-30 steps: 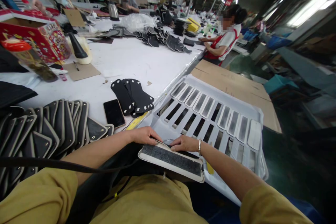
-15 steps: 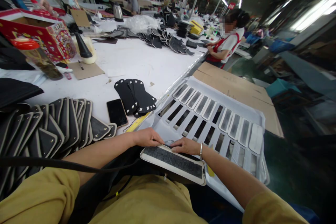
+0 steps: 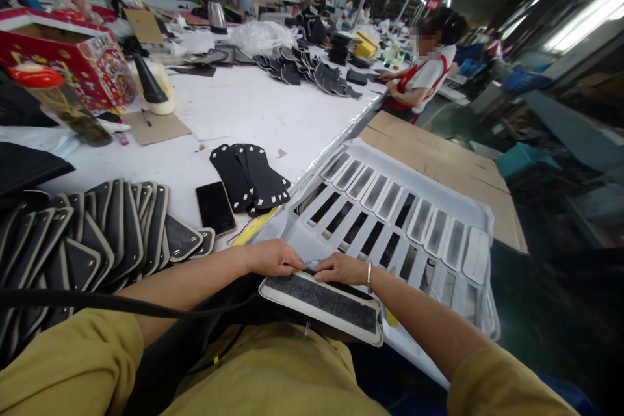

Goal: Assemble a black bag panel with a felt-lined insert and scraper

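A rectangular panel [image 3: 324,302], dark grey with a cream border and rounded corners, lies tilted close to my body. Along its far edge my left hand [image 3: 279,257] is closed, fingertips pressed near the edge's left part. My right hand [image 3: 340,270], with a bracelet at the wrist, pinches the same edge a little further right, thumb on top. The two hands almost meet. What their fingertips do beneath the edge is hidden. Beyond them is a pale slotted tray [image 3: 351,221] with several similar cream-edged panels [image 3: 389,200] in its far row.
On the white table [image 3: 214,104] are a phone [image 3: 215,208], black pieces [image 3: 263,175] and a heap of cream-edged dark pieces [image 3: 124,227]. A bottle [image 3: 73,110] and red box [image 3: 92,58] stand left. Cardboard [image 3: 439,175] lies behind the tray; a co-worker [image 3: 422,81] stands beyond.
The view has shifted very slightly. Both hands stay at the panel's far edge, with only a small shift of the fingers; the panel has hardly moved.
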Available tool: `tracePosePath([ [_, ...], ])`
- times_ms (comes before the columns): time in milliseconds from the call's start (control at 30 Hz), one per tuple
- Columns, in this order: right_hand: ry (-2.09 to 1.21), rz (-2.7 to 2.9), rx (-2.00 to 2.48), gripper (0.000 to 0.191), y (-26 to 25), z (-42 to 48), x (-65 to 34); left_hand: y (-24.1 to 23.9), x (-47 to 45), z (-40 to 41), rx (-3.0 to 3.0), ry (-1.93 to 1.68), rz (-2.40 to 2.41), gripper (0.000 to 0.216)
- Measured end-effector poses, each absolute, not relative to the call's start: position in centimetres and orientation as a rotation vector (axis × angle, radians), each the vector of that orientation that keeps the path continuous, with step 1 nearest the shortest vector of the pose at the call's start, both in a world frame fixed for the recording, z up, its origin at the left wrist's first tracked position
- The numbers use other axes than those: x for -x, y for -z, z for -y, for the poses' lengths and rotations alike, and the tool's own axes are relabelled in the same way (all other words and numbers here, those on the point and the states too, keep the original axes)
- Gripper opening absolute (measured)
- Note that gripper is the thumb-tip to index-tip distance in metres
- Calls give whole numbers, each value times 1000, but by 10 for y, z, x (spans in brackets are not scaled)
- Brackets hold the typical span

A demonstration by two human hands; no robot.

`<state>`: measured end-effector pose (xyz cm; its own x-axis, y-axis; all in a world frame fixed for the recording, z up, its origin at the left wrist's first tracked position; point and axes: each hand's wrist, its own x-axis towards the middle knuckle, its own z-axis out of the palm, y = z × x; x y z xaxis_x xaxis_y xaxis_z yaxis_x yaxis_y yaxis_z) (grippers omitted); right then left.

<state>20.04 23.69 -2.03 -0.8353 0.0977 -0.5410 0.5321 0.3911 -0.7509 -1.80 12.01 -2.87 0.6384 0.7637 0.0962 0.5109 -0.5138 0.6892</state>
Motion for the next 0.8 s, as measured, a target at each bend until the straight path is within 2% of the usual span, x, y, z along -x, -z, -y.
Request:
tracePosePath([
  [233,1399,-2254,-509,43,21,-233,-179,18,17,-117,-2247,-521,-965,34],
  [533,1434,-2191,-519,47,20,-239,-175,33,49,-108,-1693,-649,-1184,34],
  [667,1447,-2163,-526,48,21,-241,-175,36,47,-107,-1785,-684,-1191,24],
  [800,1451,-2159,-540,47,19,-240,-174,33,45,-106,-2028,-716,-1096,27],
])
